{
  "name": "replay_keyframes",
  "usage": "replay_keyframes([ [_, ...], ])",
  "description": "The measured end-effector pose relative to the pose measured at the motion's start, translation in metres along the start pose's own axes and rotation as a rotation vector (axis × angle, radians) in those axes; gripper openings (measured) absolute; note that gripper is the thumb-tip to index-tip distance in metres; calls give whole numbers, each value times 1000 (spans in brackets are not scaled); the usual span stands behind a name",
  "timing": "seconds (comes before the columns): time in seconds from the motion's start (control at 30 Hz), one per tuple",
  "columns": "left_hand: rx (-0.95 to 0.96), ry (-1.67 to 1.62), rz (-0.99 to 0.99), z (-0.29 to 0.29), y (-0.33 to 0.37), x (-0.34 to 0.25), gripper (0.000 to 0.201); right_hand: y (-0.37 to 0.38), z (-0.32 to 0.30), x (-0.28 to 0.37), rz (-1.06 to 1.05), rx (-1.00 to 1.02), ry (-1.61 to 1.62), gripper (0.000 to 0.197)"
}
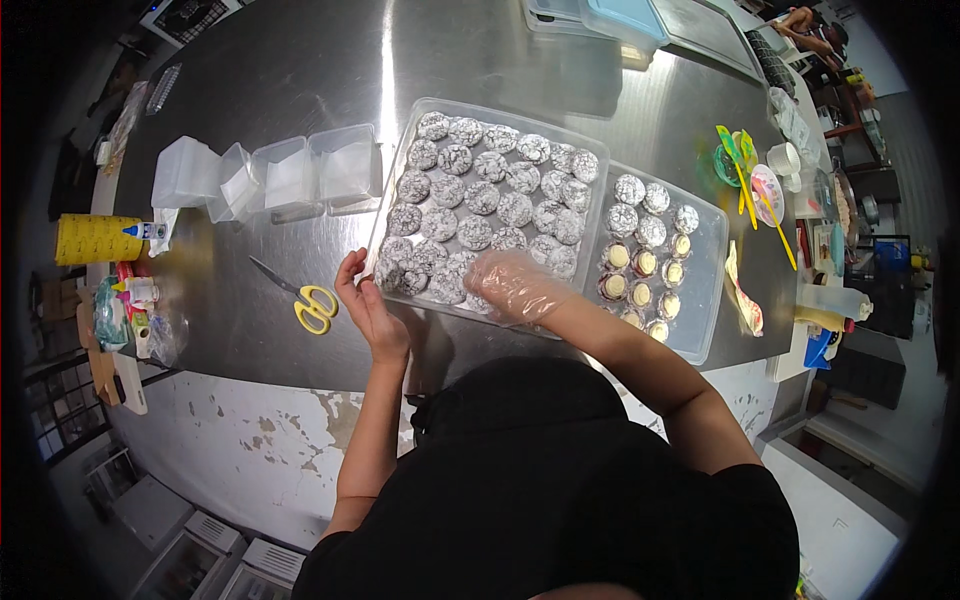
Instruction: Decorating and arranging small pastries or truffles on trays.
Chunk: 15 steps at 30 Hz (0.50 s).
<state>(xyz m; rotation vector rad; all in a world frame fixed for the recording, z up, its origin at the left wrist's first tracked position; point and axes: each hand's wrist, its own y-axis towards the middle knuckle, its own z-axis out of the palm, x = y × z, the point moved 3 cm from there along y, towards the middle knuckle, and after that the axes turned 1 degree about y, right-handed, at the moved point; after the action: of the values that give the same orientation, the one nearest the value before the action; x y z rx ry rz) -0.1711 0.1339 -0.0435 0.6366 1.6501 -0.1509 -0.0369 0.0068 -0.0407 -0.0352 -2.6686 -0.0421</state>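
A clear plastic tray (505, 108) holds rows of crinkle cookies (482, 198) dusted white over dark. My right hand (520, 288), in a clear plastic glove, reaches over the tray's front edge with its fingers closed around a crinkle cookie that they mostly cover. Bare, my left hand (380, 322) rests against the tray's front left corner, its fingers loosely bent and apart. Just right of this tray, a second clear tray (706, 275) carries several plain crinkle cookies at the back and several cookies with round cream-coloured tops (641, 263) in front.
Yellow-handled scissors (316, 309) lie left of my left hand. Paper-lined clear containers (347, 165) stand in a row behind them. Spatulas (745, 160) and a pink-smeared bowl (766, 192) are at the right. Lidded boxes (625, 22) sit at the far edge of the steel table (280, 80).
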Motion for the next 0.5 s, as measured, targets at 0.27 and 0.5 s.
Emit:
replay_keyframes([
  [0.27,34,-29,-6,12,1,0,41,1,-5,-8,-13,72,-18,19],
  [0.5,41,-41,-4,10,-2,-1,41,-61,-79,-36,317,-213,152,33],
])
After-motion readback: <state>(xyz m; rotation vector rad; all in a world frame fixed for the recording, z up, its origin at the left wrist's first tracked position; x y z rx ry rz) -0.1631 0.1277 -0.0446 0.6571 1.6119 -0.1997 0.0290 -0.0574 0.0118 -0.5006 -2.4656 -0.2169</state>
